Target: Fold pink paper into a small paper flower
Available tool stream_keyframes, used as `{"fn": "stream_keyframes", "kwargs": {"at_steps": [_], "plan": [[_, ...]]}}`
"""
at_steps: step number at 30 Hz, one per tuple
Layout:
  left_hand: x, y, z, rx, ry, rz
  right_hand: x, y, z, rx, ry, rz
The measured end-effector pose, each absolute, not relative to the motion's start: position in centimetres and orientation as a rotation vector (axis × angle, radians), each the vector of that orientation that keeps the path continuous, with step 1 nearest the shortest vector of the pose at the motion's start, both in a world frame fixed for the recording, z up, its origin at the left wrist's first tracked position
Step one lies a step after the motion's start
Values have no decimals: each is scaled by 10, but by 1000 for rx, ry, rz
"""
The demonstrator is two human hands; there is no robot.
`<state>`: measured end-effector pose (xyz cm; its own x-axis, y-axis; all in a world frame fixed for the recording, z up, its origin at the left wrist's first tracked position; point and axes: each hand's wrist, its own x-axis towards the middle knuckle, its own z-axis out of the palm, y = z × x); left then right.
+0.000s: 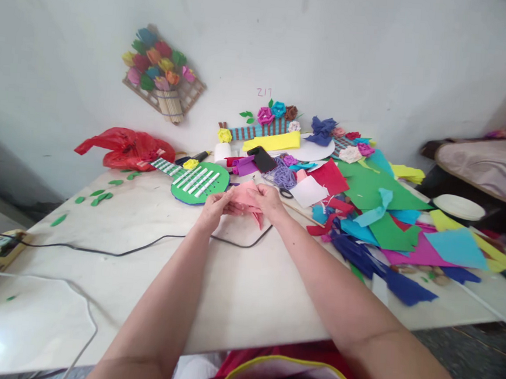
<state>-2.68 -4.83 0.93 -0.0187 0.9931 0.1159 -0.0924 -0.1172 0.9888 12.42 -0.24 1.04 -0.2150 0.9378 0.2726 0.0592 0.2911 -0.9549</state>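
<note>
Centre: left hand (219,206) and right hand (268,200) pinch pink paper (244,195) | seems unfinished, loose end (257,219) hanging | upper centre: flowers (266,116) look complete

From head height close by, the flat, cream-coloured desk (253,294) is viewed forward and downward, toward the plain white wall (368,58).

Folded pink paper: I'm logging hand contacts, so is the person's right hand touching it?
Touching. The head view shows the bare right hand gripping the folded pink paper by its right side, thumb over it.
</note>
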Motion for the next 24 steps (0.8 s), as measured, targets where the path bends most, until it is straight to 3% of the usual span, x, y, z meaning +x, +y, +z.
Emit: {"fn": "stream_keyframes", "kwargs": {"at_steps": [4,11,24], "plan": [[-25,-51,11,1258,1119,1401,124,-5,13,-947,-1536,1115],[-24,-52,12,1253,1105,1505,122,-5,10,-1030,-1741,678],[-22,-49,10,1241,1090,1469,119,-11,8,-1016,-1711,632]]}}
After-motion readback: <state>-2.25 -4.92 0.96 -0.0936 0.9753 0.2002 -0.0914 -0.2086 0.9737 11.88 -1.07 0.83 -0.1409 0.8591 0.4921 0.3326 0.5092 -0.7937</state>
